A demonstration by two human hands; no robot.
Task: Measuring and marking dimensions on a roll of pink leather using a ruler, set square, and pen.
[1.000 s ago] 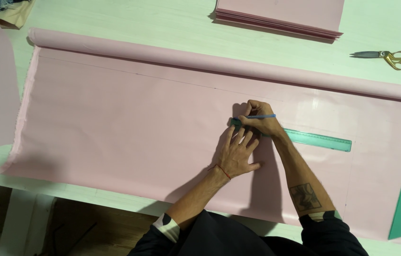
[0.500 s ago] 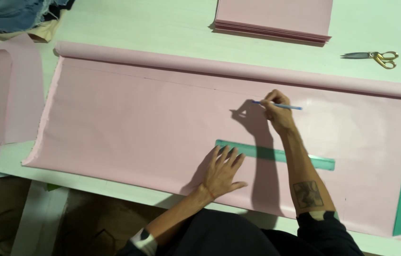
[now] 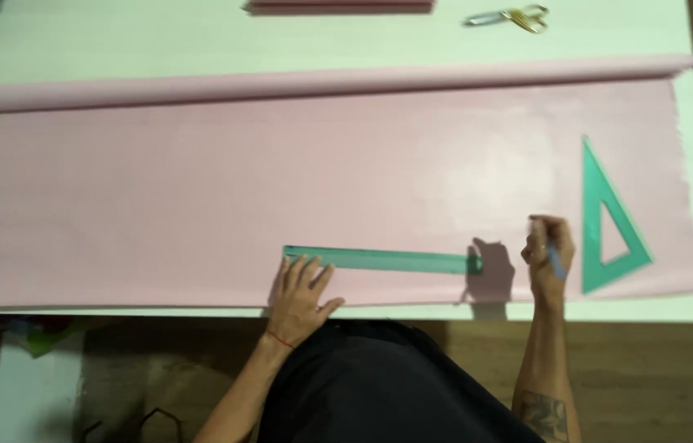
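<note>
Our left hand [image 3: 299,289] lies flat, fingers spread, pressing the left end of the green ruler [image 3: 382,259] on the pink paper [image 3: 199,197]. Our right hand's [image 3: 545,256] grip clasps a blue pencil [image 3: 556,262], near the green set square [image 3: 606,215].

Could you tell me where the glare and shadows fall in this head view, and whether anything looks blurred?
In the head view, a pale glare washes the pink paper right of centre; the right hand, holding a blue pencil, throws a hard shadow leftward over the green ruler's end; the left hand rests on the ruler's other end; the whole picture is slightly soft.
</note>
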